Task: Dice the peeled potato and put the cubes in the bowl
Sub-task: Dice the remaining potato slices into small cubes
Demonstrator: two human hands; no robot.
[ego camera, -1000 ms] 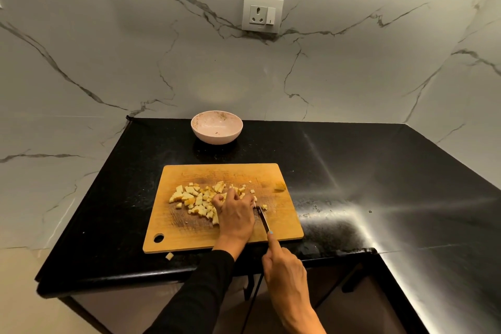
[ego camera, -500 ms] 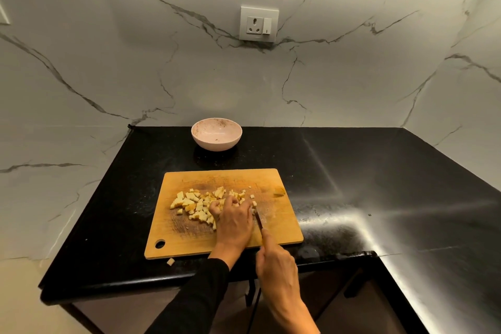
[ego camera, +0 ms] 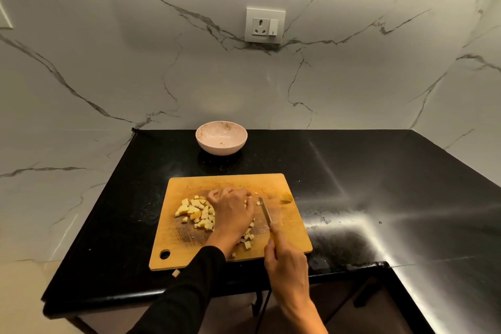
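While the left hand [ego camera: 235, 213] lies curled, palm down, over the potato cubes [ego camera: 197, 214] on the cutting board [ego camera: 230, 221], holding nothing I can make out, the right hand [ego camera: 287, 263] has its grip closed around the knife [ego camera: 265, 211] at the board's right. The bowl [ego camera: 221, 137] stands beyond the board on the bench [ego camera: 352, 184]; one cube [ego camera: 176, 273] lies off the board's near edge.

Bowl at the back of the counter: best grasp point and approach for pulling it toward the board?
Take the bowl by its near rim, coming from above: it stands upright and open, looks empty apart from some specks, and nothing crowds it on the counter. The near rim faces the cutting board. A pinch there, one finger inside and a thumb outside, should hold; the rounded wall probably gives less purchase.
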